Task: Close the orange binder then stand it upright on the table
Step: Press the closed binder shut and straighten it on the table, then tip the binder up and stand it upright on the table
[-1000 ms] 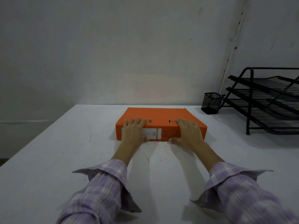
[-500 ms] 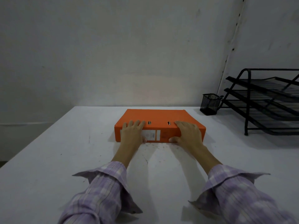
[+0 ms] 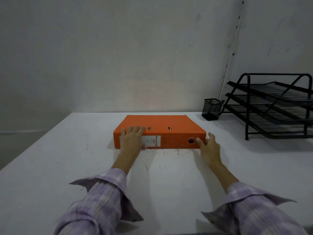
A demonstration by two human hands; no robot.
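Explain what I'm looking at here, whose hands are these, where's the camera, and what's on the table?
There is no machine here: a person wears a camera on the head, looking forward and down at their own two bare hands. On the white table lies a closed orange binder, flat. The left hand rests over its spine and top; the right hand touches its right end by the finger hole. Neither lifts it yet. At the back right stand a black mesh pen cup and a black paper tray rack.

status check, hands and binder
Left hand flat on binder spine edge. Right hand at its right corner. Binder closed, lying flat. Nothing in the way.
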